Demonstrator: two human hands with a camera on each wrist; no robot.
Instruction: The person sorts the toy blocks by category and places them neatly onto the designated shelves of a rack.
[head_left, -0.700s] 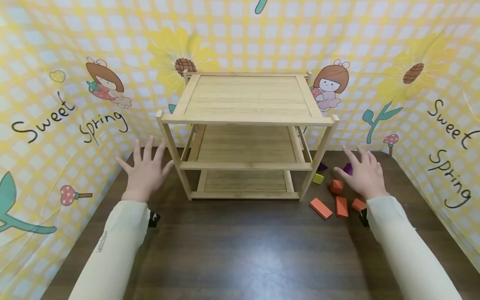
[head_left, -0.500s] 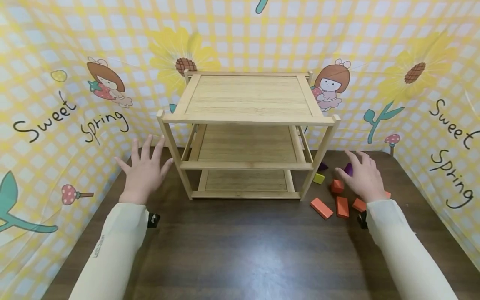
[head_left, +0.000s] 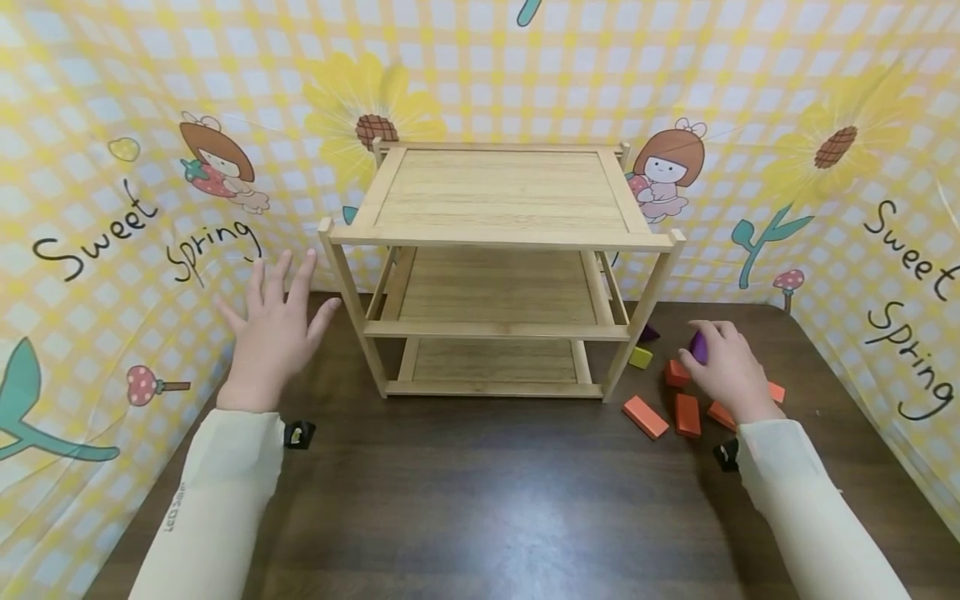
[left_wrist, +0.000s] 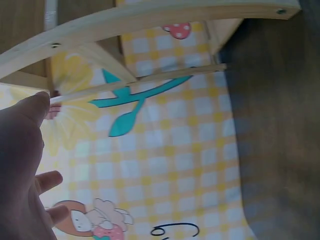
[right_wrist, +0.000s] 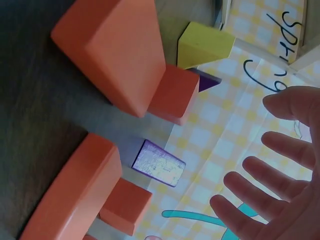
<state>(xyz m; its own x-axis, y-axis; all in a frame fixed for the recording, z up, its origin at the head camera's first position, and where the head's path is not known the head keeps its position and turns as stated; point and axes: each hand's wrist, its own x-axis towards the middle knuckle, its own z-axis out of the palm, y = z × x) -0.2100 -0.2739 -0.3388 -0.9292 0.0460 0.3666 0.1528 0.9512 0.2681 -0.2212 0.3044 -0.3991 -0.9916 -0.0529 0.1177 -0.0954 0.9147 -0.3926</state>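
Note:
My right hand (head_left: 731, 367) is low over the blocks at the right, fingers slightly bent. A purple block (head_left: 699, 347) appears between its thumb and index finger in the head view. In the right wrist view the thumb and fingers are apart, and the purple block (right_wrist: 159, 164) stands away from them on the table. My left hand (head_left: 272, 337) hovers with spread fingers beside the left post of a three-tier wooden rack (head_left: 495, 190). Nothing is in its grasp; its thumb overlaps the rack's edge in the left wrist view.
Several orange-red blocks (head_left: 645, 417) lie around and below the right hand. A yellow block (head_left: 640, 357) and a dark purple piece (head_left: 649, 333) sit by the rack's right post. A checked cloth (head_left: 495, 75) encloses the brown table (head_left: 450, 500) at back and sides.
My right hand has come down and its fingers have bent in toward the purple block. My left hand has shifted slightly left, still spread.

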